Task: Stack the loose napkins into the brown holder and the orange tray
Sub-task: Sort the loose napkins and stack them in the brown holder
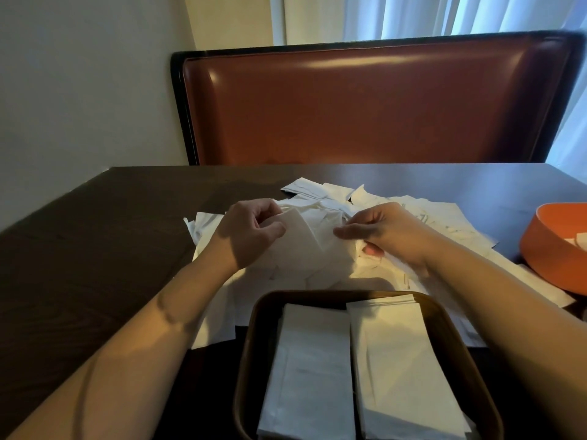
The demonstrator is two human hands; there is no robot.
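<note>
Over the napkin pile on the desk, one napkin is pinched by the left hand and right hand. Brown holder sits close by, orange tray off right.

Both hands work over a heap of loose napkins on the dark table: the left hand pinches a folded napkin, the right hand grips its other edge. Nearer, the brown holder contains two napkin stacks side by side; the orange tray sits far right.
</note>
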